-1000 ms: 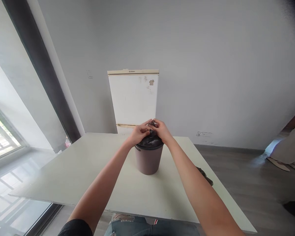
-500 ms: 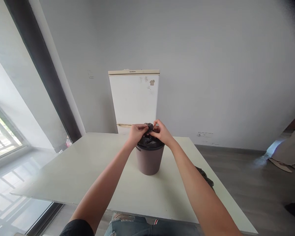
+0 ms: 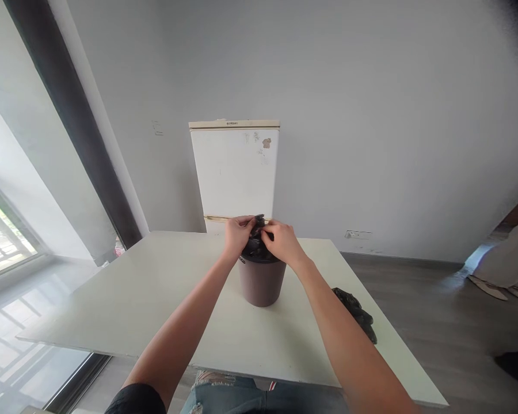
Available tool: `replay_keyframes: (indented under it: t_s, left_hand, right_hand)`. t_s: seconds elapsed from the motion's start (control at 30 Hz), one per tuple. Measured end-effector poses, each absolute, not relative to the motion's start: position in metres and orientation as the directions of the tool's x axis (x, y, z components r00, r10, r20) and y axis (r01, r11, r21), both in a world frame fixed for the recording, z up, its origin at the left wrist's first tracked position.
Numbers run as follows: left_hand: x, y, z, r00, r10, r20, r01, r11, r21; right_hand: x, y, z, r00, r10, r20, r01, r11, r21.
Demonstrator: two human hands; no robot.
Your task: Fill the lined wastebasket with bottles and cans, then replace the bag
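A brownish-mauve trash can point(image 3: 262, 283) with a dark rim stands upright on the pale table point(image 3: 155, 293). A black plastic trash bag point(image 3: 256, 247) lies over its mouth, and its gathered top rises between my hands. My left hand point(image 3: 237, 234) pinches the gathered plastic from the left. From the other side, my right hand point(image 3: 282, 238) has its fingers closed on the same bag just above the rim. The inside of the can is hidden beneath the plastic.
A crumpled black plastic bag point(image 3: 356, 314) lies near the table's right edge, beside my right forearm. Behind the table stands a white refrigerator point(image 3: 237, 172) against the grey wall. At far right, part of a person point(image 3: 507, 253) shows on the floor beyond the table.
My right hand has turned inward, its fingers now closed on the bag. The gathered plastic stands narrower and more upright. My right forearm shifted slightly, uncovering more of the crumpled bag.
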State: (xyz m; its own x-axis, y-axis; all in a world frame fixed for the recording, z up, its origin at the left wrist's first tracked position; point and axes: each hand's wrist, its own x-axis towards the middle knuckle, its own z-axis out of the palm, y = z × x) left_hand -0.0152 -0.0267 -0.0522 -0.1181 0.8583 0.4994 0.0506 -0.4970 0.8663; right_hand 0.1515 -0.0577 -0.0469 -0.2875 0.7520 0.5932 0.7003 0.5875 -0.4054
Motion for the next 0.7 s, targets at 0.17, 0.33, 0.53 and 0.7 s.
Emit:
replay_keyframes:
  t_s: [0.17,0.33,0.53,0.7]
  left_hand:
    - [-0.018,-0.022,-0.055,-0.124,0.871,0.476,0.011,-0.479,0.878]
    - [-0.016,-0.023,-0.054,-0.109,0.879,0.463,0.019,-0.464,0.885]
    - [-0.017,-0.025,-0.044,-0.029,0.926,0.375,0.09,-0.371,0.924]
    - [-0.028,-0.022,-0.022,0.184,0.963,0.2,0.191,-0.234,0.953]
  right_hand:
    - [0.152,-0.06,-0.051,-0.318,0.762,0.564,0.653,0.607,-0.453]
    - [0.147,-0.06,-0.053,-0.187,0.714,0.675,0.729,0.561,-0.392]
    - [0.141,-0.064,-0.055,-0.215,0.707,0.674,0.869,0.454,-0.199]
    - [0.144,-0.065,-0.054,-0.29,0.674,0.679,0.862,0.493,-0.12]
